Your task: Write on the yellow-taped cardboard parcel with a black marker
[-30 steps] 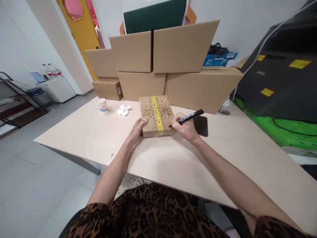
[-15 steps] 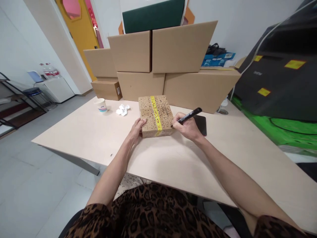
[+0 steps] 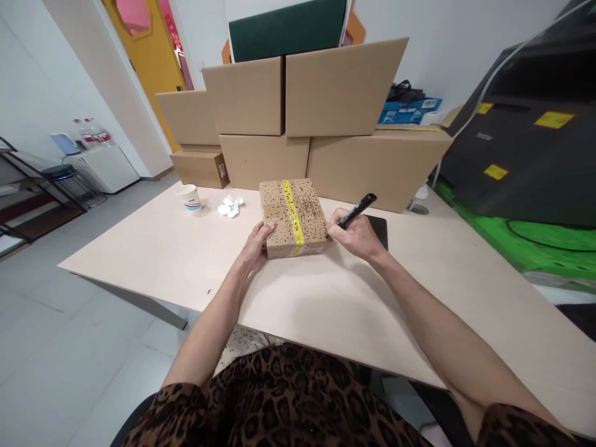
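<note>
A small brown cardboard box point(image 3: 282, 211) speckled with black marks and sealed with a yellow tape strip lies on the pale table point(image 3: 153, 254). My left hand point(image 3: 256, 244) rests against the box's near left corner, fingers curled on its edge. My right hand point(image 3: 354, 236) grips a black marker point(image 3: 356, 210), its tip at the box's right side. A dark phone point(image 3: 378, 228) lies just behind my right hand.
A paper cup point(image 3: 189, 197) and a crumpled white tissue point(image 3: 230, 206) sit on the table's far left. Large cardboard boxes point(image 3: 335, 124) are stacked along the far edge. A black machine point(image 3: 526, 143) stands at the right, a yellow door point(image 3: 149, 56) at the back left.
My right hand has tilted the marker more upright and shifted slightly along the box's right side. The left hand stays on the box corner.
</note>
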Demonstrator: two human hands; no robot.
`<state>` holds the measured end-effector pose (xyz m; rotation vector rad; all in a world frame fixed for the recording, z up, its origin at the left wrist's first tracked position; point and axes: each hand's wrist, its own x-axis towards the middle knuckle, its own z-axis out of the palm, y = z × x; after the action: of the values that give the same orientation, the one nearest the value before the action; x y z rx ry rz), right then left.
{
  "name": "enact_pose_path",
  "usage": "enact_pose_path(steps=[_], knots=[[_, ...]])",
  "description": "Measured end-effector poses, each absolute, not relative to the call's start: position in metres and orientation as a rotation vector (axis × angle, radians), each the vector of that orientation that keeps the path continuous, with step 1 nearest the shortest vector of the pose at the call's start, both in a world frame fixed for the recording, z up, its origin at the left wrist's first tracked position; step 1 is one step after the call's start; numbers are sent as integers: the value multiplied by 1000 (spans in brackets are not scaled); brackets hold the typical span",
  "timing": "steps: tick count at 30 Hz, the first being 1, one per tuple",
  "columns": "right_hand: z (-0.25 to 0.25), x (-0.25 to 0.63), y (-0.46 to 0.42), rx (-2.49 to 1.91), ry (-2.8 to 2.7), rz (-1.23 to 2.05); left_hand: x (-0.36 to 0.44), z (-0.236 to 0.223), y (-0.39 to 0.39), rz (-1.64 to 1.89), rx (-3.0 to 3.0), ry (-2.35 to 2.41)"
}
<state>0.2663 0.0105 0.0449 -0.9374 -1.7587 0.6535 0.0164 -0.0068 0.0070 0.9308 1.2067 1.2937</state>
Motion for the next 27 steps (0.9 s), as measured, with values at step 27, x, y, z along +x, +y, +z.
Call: enact_pose_path(steps=[27], knots=[[39,253,9,-863,-1609,575,16,10,-9,1274,971,1223]])
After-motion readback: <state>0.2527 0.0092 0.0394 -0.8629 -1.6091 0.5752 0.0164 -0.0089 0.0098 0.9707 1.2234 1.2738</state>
